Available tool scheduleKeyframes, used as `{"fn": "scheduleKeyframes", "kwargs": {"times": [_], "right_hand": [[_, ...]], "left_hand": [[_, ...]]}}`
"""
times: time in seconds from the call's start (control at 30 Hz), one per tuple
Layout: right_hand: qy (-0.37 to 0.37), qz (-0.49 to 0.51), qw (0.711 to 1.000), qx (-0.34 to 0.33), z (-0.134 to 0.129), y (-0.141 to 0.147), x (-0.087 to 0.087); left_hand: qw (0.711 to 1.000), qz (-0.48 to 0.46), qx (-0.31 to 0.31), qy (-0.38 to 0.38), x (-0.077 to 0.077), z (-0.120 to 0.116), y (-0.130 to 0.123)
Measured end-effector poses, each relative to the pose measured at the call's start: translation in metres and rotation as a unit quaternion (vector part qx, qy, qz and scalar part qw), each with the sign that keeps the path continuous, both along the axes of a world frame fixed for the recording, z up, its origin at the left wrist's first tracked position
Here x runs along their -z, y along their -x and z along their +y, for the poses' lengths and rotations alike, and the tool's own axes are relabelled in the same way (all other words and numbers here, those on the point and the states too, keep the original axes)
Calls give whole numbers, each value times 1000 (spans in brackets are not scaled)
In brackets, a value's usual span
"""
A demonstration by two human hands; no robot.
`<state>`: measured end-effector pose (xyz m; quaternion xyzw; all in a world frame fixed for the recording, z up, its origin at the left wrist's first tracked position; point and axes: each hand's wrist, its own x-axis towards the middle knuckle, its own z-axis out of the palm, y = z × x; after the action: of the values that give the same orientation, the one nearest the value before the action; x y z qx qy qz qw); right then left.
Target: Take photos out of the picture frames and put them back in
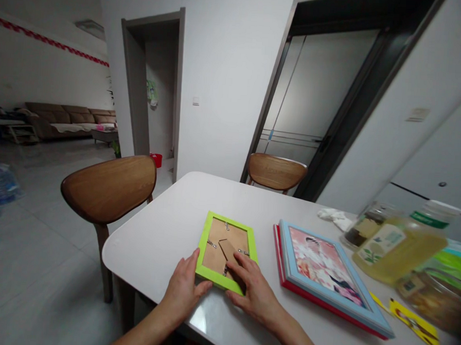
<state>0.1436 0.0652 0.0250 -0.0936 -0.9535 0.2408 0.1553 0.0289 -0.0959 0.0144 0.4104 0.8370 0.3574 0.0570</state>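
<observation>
A green picture frame (226, 252) lies face down on the white table, its brown backing board upward. Small metal clips (226, 226) sit along the inner edges, and a brown stand leg (228, 248) is on the backing. My left hand (184, 286) grips the frame's near left corner, fingers along the side and thumb at the near edge. Over the near right part lies my right hand (253, 289), its fingertips on the backing by the stand and its thumb at the near edge. That hand partly covers the lower right of the frame.
To the right, a blue picture frame (288, 247) rests on a red one (278, 249). Beyond are a bottle of yellow liquid (404, 248), jars (362, 228), crumpled tissue (334, 216) and a yellow packet (413, 323). Wooden chairs (112, 187) stand at the table's left and far sides.
</observation>
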Motion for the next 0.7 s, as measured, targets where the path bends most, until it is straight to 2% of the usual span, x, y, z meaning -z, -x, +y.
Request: {"fn": "scheduleKeyframes", "kwargs": {"times": [0.17,0.37,0.5,0.57,0.7], "right_hand": [[-6,11,1000,-6,3,-2,0],[-26,19,999,-4,4,1,1],[-34,16,999,3,8,7,0],[-30,7,1000,-4,9,12,-4],[-24,-22,999,-12,9,24,-10]], "left_hand": [[998,56,6,34,2,2,-3],[992,74,8,101,0,3,-2],[992,78,17,101,-4,3,-2],[991,88,43,86,-8,5,-1],[982,92,144,75,-13,10,3]]}}
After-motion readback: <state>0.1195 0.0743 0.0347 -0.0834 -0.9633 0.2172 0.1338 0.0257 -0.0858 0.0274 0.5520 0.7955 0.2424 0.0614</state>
